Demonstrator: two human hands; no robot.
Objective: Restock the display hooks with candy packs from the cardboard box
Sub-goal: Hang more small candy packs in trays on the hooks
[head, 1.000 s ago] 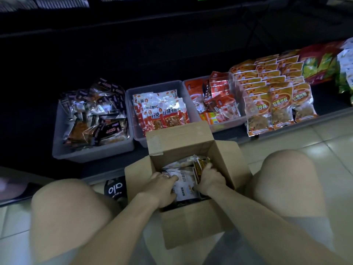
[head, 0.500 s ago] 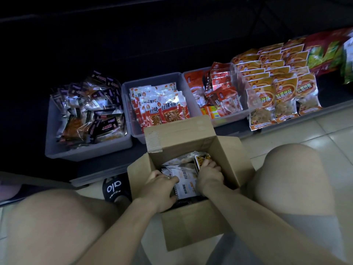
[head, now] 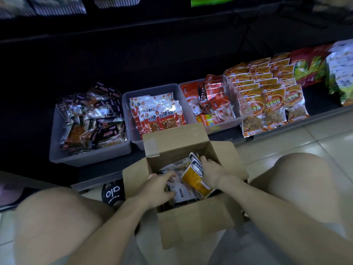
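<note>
An open cardboard box (head: 193, 220) stands on the floor between my knees, its flaps spread. Inside lie several packs, white ones (head: 183, 192) at the bottom. My right hand (head: 212, 172) grips a few yellow packs (head: 194, 178) by their top edge and holds them tilted up inside the box. My left hand (head: 159, 188) is in the box too, fingers curled on the white packs at the left side. No display hooks can be made out in the dark area above.
Three grey bins sit on a low dark shelf behind the box: dark packs (head: 91, 119), red-white packs (head: 158, 115), red packs (head: 214, 104). Orange packs (head: 267, 96) and green bags (head: 340, 73) lie to the right. A black slipper (head: 112, 194) is beside the box.
My right hand has pulled a few yellow packs up from among the others in the box. My left hand stays on the white packs. The view tilted up slightly.
</note>
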